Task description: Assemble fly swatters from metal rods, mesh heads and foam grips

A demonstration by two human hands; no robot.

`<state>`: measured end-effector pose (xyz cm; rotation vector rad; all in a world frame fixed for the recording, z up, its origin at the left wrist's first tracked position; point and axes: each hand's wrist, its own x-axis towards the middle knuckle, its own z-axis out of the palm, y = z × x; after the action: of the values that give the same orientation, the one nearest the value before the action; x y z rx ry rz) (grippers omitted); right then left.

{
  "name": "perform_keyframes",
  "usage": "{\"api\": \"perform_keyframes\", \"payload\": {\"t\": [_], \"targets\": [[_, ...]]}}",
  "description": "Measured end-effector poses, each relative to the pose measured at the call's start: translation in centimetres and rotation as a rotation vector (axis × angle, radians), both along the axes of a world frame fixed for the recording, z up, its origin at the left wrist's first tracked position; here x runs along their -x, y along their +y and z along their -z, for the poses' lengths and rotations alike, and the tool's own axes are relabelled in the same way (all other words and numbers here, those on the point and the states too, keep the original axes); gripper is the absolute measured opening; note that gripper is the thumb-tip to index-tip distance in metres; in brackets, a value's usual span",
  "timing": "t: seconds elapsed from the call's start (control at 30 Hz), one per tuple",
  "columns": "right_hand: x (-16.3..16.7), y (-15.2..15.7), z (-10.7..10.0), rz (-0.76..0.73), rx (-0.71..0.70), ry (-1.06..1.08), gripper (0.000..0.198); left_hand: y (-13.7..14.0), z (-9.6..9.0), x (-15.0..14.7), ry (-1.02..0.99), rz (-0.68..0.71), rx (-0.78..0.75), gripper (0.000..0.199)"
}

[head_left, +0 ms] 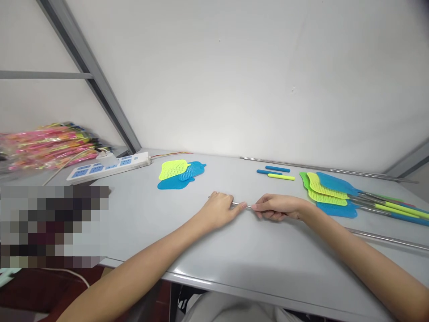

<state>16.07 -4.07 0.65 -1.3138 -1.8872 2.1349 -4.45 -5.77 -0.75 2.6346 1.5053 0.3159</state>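
Note:
A thin metal rod (240, 205) lies low over the grey table, gripped in both hands. My left hand (217, 210) is closed around it near its left tip, which pokes out just past the knuckles. A short way to the right, my right hand (277, 207) pinches the same rod between thumb and curled fingers. Beyond my right forearm a metal length (385, 237) shows in line with it; the forearm hides whether they are one piece. Left of the hands lie loose fly swatter heads, a yellow one (172, 169) and blue ones (170, 182).
Behind are blue and yellow handle tubes (280, 177) and long metal rods (301, 166) along the wall. Fly swatters (335, 183) are piled at right. A power strip (110, 166) and bagged colourful items (53, 145) are at left. The table's front edge (234, 293) is near me.

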Motion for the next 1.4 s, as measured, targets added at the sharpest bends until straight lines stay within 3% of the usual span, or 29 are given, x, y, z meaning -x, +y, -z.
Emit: {"api": "perform_keyframes", "payload": {"t": [0.3,0.8,1.07,1.4], "targets": [[-0.1,0.2,0.6,0.032,0.064,0.086,0.032,0.6,-0.4,0.1,-0.046,0.076,-0.015,0.049],[0.1,0.2,0.7,0.062,0.017,0.095,0.034,0.8,-0.2,0.1,-0.029,0.112,0.007,0.048],[0.1,0.4,0.9,0.070,0.025,0.071,0.035,0.7,-0.3,0.0,-0.054,0.078,0.085,0.051],[0.2,0.3,1.2,0.105,0.020,0.099,0.037,0.4,-0.5,-0.3,-0.047,0.040,0.067,0.051]]}}
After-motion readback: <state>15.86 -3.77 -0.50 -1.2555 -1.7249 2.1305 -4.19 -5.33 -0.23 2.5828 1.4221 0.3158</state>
